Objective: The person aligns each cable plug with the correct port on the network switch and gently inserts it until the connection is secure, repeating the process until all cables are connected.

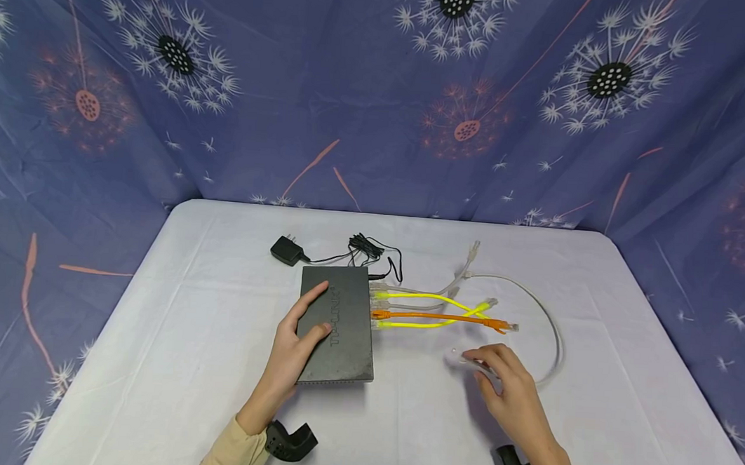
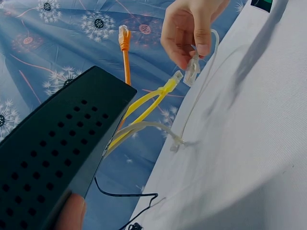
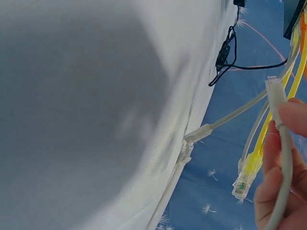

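Observation:
A black network switch [image 1: 347, 361] marked TP-LINK has yellow, orange and grey network cables plugged along its right side. My left hand [image 1: 292, 344] grips its left edge, thumb and index finger over the top; the other fingers are hidden beneath. In the left wrist view, one fingertip [image 2: 72, 213] shows against the switch's side. My right hand [image 1: 508, 387] pinches the end of a loose grey network cable [image 1: 557, 326], and its clear plug [image 3: 275, 86] sticks out past the fingertips. That plug is apart from the switch.
Behind the switch lie a black power adapter [image 1: 287, 250] and its bundled cord [image 1: 364, 246]. To its right stretch the orange cable [image 1: 437, 317] and the yellow cables [image 1: 420, 296]. Grey plugs [image 1: 472, 252] lie farther back on the white table [image 1: 153, 319]. A patterned curtain [image 1: 354, 105] hangs behind.

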Available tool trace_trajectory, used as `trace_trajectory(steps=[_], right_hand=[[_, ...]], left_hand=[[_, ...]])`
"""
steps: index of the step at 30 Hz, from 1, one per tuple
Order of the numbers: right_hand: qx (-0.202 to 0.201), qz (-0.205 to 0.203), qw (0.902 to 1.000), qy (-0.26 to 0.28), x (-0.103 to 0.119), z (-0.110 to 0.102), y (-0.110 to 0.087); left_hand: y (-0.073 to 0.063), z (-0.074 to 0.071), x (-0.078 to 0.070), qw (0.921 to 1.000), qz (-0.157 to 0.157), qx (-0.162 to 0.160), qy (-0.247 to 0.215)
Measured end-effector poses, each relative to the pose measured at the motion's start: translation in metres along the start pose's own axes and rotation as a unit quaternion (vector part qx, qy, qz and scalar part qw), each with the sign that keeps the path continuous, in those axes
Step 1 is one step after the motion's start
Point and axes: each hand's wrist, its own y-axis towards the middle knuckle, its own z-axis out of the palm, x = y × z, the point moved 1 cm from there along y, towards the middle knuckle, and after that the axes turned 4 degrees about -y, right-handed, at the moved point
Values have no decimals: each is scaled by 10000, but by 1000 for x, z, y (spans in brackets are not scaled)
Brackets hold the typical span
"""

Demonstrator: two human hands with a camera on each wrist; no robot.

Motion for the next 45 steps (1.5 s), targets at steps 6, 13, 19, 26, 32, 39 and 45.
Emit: trace_trajectory(steps=[6, 13, 19, 26, 32, 39, 45], right_hand=[[-29, -72, 9999, 148, 1, -2, 2], [-115, -149, 9995, 247, 2, -1, 4], [-83, -104, 9994, 309, 4, -3, 7], [-346, -555, 9963, 555, 7, -2, 10], [-659, -829, 9924, 630, 10, 1, 14], [-739, -973, 9899, 724, 14, 3, 17], [-878, -1123, 9868, 770, 19, 5, 22]], left_hand=[[0, 0, 0, 10000, -36, -14, 12], [1, 1, 0, 10000, -50, -12, -23], [1, 0, 0, 10000, -49, -12, -7], [0, 0, 1, 10000, -36, -9, 11], [0, 0, 0, 10000, -60, -21, 5], [-1, 0, 0, 10000, -34, -26, 4], [-1, 0, 1, 10000, 10, -28, 34]])
